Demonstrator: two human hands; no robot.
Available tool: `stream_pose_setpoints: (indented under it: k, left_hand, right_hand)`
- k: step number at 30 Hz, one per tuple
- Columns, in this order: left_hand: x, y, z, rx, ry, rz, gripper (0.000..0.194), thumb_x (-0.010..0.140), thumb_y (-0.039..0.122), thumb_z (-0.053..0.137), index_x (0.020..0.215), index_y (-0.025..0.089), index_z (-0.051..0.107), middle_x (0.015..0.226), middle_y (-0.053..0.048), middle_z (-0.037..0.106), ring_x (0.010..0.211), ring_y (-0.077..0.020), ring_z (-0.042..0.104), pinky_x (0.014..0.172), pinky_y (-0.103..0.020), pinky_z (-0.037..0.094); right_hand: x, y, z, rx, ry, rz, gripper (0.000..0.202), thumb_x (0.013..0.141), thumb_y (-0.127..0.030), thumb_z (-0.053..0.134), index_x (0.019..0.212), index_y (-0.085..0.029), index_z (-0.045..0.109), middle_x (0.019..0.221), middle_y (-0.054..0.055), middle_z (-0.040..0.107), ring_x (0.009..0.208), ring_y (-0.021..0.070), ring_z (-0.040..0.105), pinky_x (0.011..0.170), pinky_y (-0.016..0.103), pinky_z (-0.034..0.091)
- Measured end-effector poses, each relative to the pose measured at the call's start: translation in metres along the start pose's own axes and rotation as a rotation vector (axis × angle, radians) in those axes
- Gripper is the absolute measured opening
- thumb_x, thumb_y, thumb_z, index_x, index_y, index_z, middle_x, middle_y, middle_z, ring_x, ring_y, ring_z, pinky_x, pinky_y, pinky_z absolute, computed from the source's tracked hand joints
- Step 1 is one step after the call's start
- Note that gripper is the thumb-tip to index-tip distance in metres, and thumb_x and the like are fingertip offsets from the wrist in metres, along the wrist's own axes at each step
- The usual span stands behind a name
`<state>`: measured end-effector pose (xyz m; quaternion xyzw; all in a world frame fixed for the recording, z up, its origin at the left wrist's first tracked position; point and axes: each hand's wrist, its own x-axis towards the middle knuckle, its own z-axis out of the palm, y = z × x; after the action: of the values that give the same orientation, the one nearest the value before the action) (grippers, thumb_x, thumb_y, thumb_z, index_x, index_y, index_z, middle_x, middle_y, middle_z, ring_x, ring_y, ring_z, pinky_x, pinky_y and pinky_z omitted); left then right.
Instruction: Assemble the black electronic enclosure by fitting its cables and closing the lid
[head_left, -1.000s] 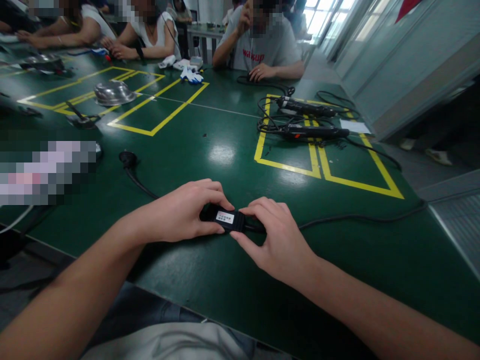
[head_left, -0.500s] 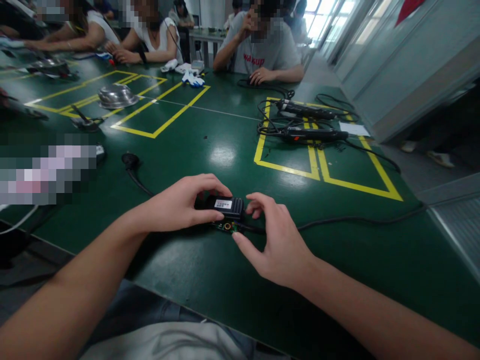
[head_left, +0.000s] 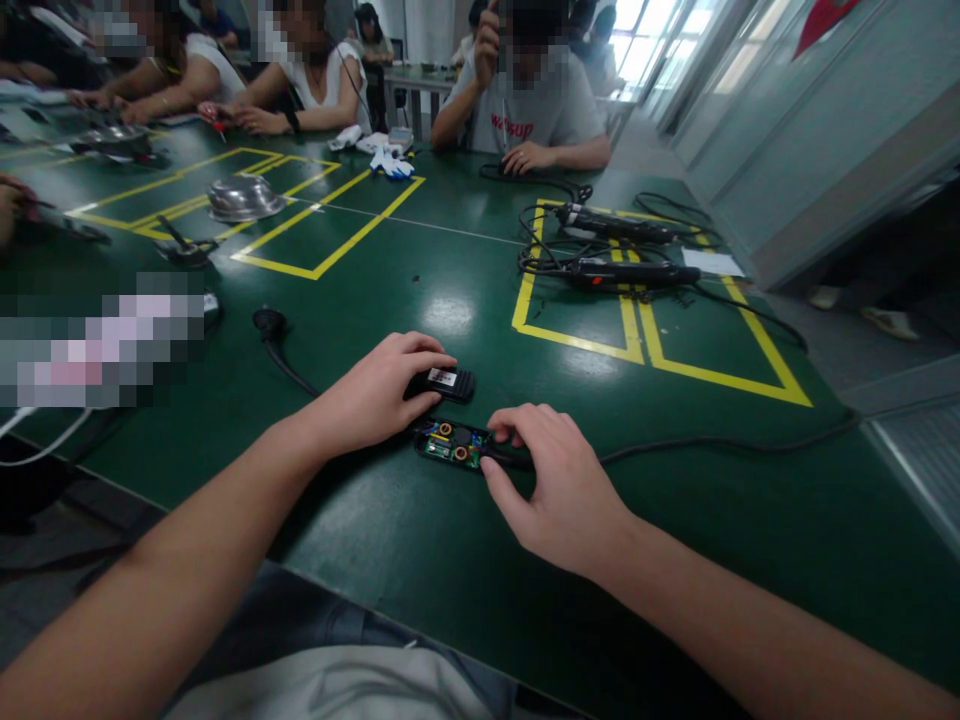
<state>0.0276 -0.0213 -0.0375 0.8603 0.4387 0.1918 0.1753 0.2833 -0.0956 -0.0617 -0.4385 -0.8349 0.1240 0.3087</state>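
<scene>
Between the fingers and thumb of my left hand (head_left: 379,390) is a black ribbed cover (head_left: 457,384) with a white label, just behind an open black case. The case holds a green circuit board (head_left: 452,443) with copper rings and coloured wires, which lies face up on the green table (head_left: 360,540). My right hand (head_left: 551,480) pinches the right end of the case where a black cable (head_left: 675,446) enters. A black plug (head_left: 269,322) on a cord rests beyond my left hand.
Two black corded tools (head_left: 630,272) lie within yellow tape at the back right. A metal bowl (head_left: 244,198) and a small dark stand (head_left: 184,248) are at the back left. White-blue gloves (head_left: 391,163) lie near the far edge. A person (head_left: 525,120) sits opposite.
The cover has moved back off the circuit board in my left hand, baring the board. My right hand has closed in on the right end of the case.
</scene>
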Motion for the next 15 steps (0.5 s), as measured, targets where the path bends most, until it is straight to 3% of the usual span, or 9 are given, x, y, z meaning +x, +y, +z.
stream_pose_setpoints:
  k: [3,5,7,10,15]
  left_hand:
    - [-0.004,0.007,-0.009,-0.002,0.082,0.018,0.037,0.096,0.034,0.068,0.13,0.019,0.075,0.144,-0.015,0.068,0.135,-0.0338,0.063,0.121,-0.054,0.05]
    - [-0.008,0.013,-0.019,-0.036,0.068,0.011,0.023,0.096,0.038,0.066,0.109,0.019,0.074,0.12,-0.011,0.073,0.111,-0.0284,0.069,0.106,-0.046,0.056]
    - [-0.013,0.019,-0.029,-0.103,-0.082,-0.01,0.022,0.097,0.042,0.066,0.096,0.02,0.069,0.097,-0.004,0.073,0.088,-0.0221,0.068,0.086,-0.036,0.055]
    - [-0.018,0.023,-0.038,-0.159,-0.324,-0.075,0.024,0.093,0.045,0.072,0.092,0.022,0.066,0.084,0.001,0.07,0.072,-0.0171,0.063,0.067,-0.029,0.045]
    - [-0.019,0.022,-0.038,-0.171,-0.418,-0.114,0.021,0.093,0.043,0.074,0.096,0.023,0.068,0.087,0.002,0.073,0.074,-0.0159,0.064,0.066,-0.027,0.042]
  right_hand:
    - [0.0,0.0,-0.001,-0.008,-0.002,-0.013,0.008,0.096,-0.02,0.06,0.104,-0.022,0.06,0.093,0.007,0.07,0.086,0.0258,0.063,0.077,0.04,0.043]
    - [-0.001,0.0,-0.002,-0.019,-0.015,-0.026,0.006,0.098,-0.018,0.059,0.1,-0.023,0.06,0.091,0.006,0.07,0.085,0.0252,0.063,0.077,0.04,0.044]
    - [-0.002,-0.001,-0.003,-0.042,-0.035,-0.033,0.008,0.099,-0.016,0.057,0.097,-0.024,0.06,0.09,0.006,0.07,0.083,0.0247,0.063,0.076,0.04,0.045]
    - [-0.004,-0.003,-0.004,-0.068,-0.065,-0.024,0.01,0.101,-0.016,0.055,0.099,-0.023,0.061,0.091,0.006,0.071,0.083,0.0245,0.065,0.074,0.038,0.047]
    - [-0.006,-0.002,-0.005,-0.054,-0.072,-0.022,0.009,0.101,-0.016,0.056,0.1,-0.022,0.064,0.09,0.005,0.072,0.078,0.0217,0.069,0.069,0.034,0.049]
